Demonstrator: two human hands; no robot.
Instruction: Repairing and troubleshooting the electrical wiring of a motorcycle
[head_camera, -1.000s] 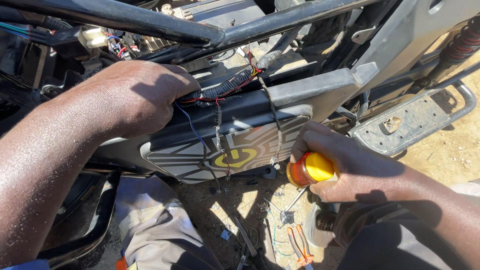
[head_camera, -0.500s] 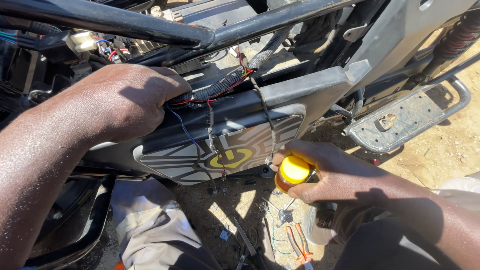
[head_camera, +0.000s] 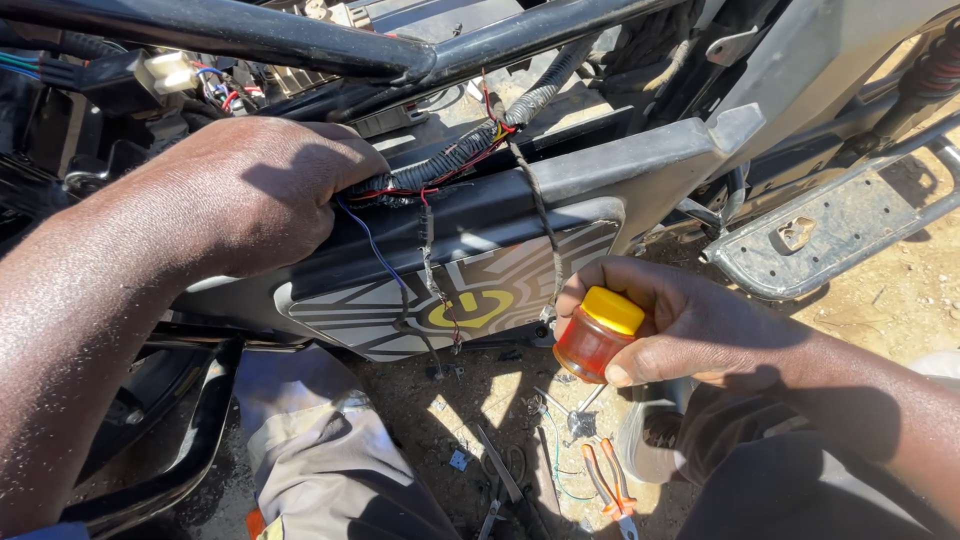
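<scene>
My left hand (head_camera: 250, 195) reaches into the motorcycle frame and grips a black corrugated wire bundle (head_camera: 470, 150) with red and blue strands, just above the grey side panel (head_camera: 470, 290) with a yellow emblem. My right hand (head_camera: 690, 325) is lower right, closed around a screwdriver handle (head_camera: 597, 335) that is translucent orange with a yellow cap. The tool's shaft is hidden behind the hand, pointing toward the panel's lower right corner. A thin black wire (head_camera: 540, 215) hangs down over the panel between both hands.
Black frame tubes (head_camera: 330, 45) cross the top. A white connector (head_camera: 170, 72) sits upper left. A metal footrest plate (head_camera: 840, 225) is at right. On the dirt below lie orange-handled pliers (head_camera: 610, 480) and other small tools. My trouser leg (head_camera: 320, 450) is bottom centre.
My right hand has shifted left with the screwdriver, closer to the panel's lower corner. My left hand keeps its hold on the wire bundle.
</scene>
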